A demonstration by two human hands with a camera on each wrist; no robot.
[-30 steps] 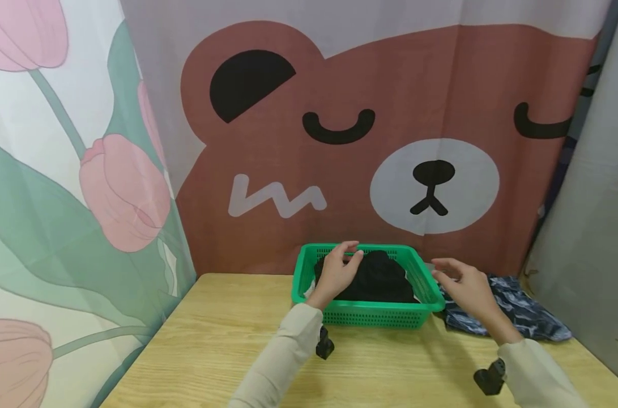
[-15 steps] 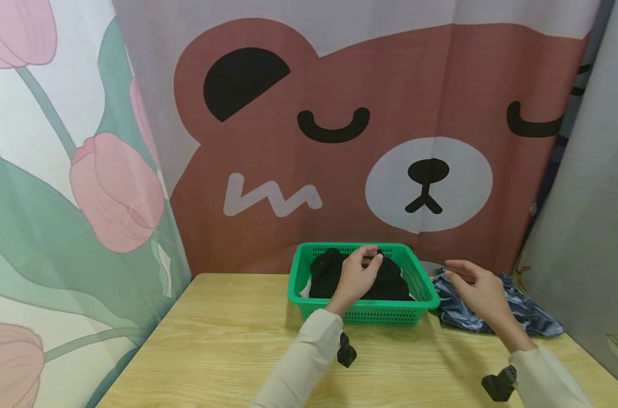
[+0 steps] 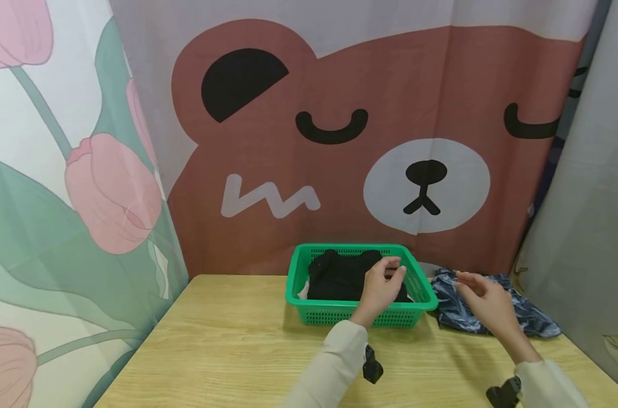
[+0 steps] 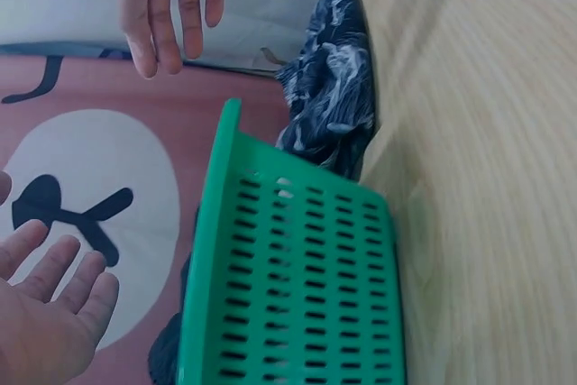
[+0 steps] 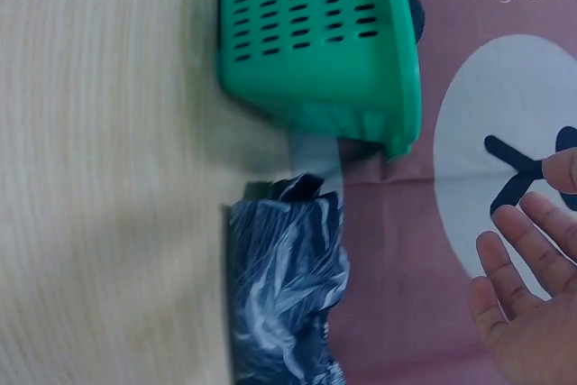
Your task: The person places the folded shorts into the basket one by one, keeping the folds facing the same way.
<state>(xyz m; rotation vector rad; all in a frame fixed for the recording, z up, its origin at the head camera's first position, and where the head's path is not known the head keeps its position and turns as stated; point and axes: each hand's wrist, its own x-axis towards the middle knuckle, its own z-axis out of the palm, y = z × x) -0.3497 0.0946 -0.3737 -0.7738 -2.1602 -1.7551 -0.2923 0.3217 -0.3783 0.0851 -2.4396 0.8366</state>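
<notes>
My left hand (image 3: pixel 381 288) hovers over the front right part of a green plastic basket (image 3: pixel 309 314), its fingers loosely bent around nothing. Folded black cloth (image 3: pixel 334 277) lies inside the basket, with a bit of white showing at its edges. To the right, my right hand (image 3: pixel 489 306) is held above a crumpled dark blue and white patterned cloth (image 3: pixel 535 317), apart from it. Both wrist views show relaxed fingers with nothing in them. In the left wrist view the patterned cloth (image 4: pixel 334 78) sits just past the basket's slotted wall (image 4: pixel 306 286).
Everything stands on a light wooden table (image 3: pixel 227 340). A curtain with a bear print (image 3: pixel 268 249) hangs right behind the basket. A tulip curtain (image 3: pixel 110 192) closes off the left and a pale curtain (image 3: pixel 584 255) the right.
My left hand has moved right across the basket, from its left part toward its right side. My right hand has shifted slightly right and down. Basket and cloths stay in place.
</notes>
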